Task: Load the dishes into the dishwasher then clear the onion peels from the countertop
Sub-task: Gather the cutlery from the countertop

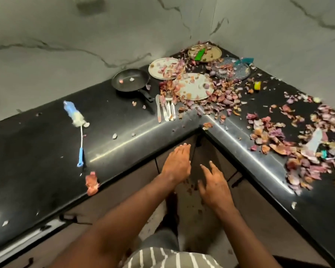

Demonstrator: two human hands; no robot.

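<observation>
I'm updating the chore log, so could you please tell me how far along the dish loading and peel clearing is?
Nothing looks done. The frying pan, the plates and the cutlery remain on the countertop, with onion peels scattered over it. The left hand and right hand hover open, holding nothing. Both loading and clearing remain.

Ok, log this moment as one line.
stage: not started | hands: left, right both open, empty, below counter edge | frying pan, plates, cutlery on countertop | onion peels uncleared

onion peels (317, 144) cut off at right edge; plate (195, 86) partly buried under peels.
</observation>
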